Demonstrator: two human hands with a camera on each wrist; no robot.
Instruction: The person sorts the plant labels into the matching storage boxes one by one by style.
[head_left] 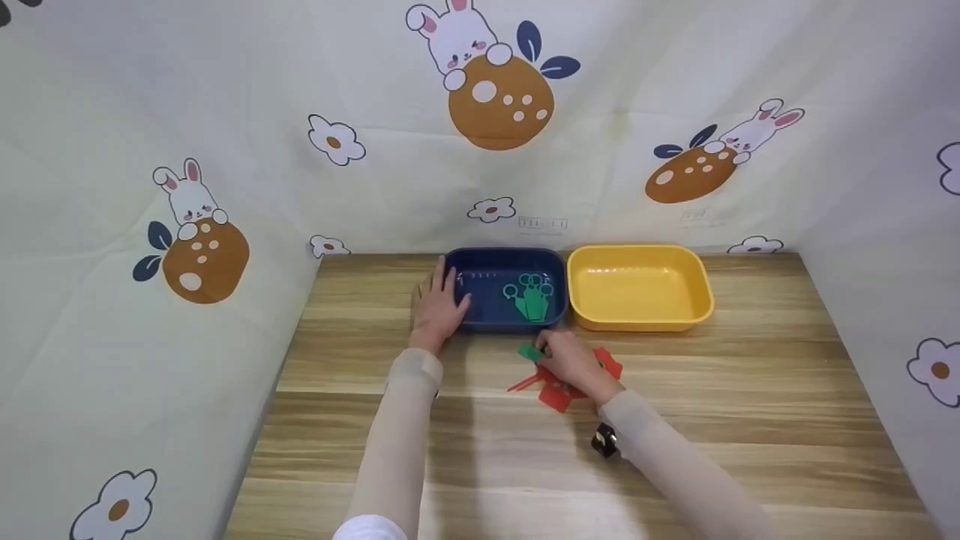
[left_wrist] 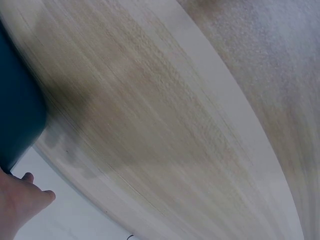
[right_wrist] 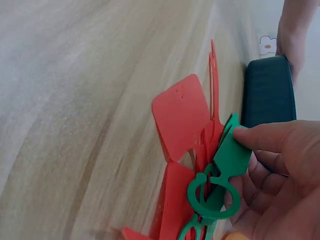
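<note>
Blue tray (head_left: 480, 298) (yellow tray (head_left: 637, 298) alongside) obstructs low passage; room above

Left grip (head_left: 437, 304) lies spread; right grip (head_left: 574, 361) pinches.

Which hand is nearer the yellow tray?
The right hand, by the front-left corner of the yellow tray; the left hand is at the blue tray, further left.

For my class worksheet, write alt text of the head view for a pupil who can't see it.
A person's right hand pinches a green tag beside loose red tags on a wooden table. The left hand touches the left rim of a dark blue tray holding more green tags; a yellow tray stands to its right.
</note>
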